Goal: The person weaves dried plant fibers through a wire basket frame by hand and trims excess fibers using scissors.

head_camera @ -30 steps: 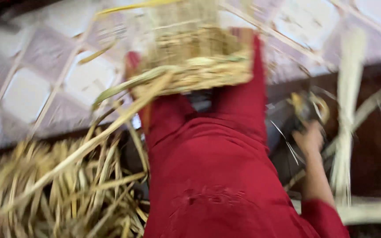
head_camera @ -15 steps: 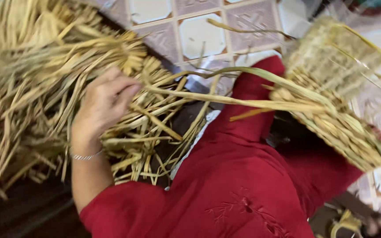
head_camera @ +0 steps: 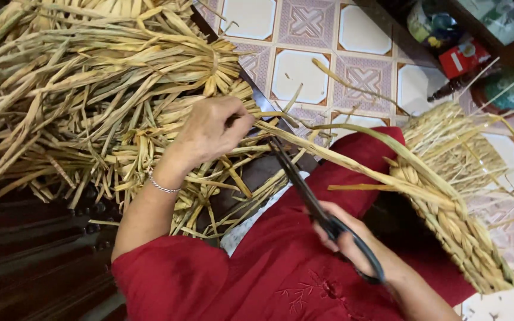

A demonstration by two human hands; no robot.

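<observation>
We look down on our lap, red cloth over the knees. Our left hand [head_camera: 209, 134] pinches one long flat dried straw strand [head_camera: 352, 163] near its free end, thumb and fingers pressed together on it, just at the edge of the big loose heap of pale dried straw leaves [head_camera: 78, 101] lying to our left. The strand runs taut from that pinch across the lap to the half-woven straw basket [head_camera: 459, 202], which rests on its side against our right knee; the strand joins its braided rim.

Our right hand [head_camera: 352, 241] is closed through the loops of a pair of black-handled scissors [head_camera: 322, 211]. The blades point up toward the left hand, the tips just beside the strand near the pinch; we cannot tell whether the blades are parted or meeting.

Handling, as we judge it: the strand looks light, dry and papery, flexible along its length but apt to split lengthwise or crease if bent sharply. It seems best held flat between thumb and fingertips, close to the cut, kept under gentle tension. The basket looks light and fairly stiff at the braided rim, looser where unwoven ends stick out; the rim seems the firm place to grip.

Patterned white-and-mauve floor tiles [head_camera: 304, 35] lie beyond the heap.
</observation>
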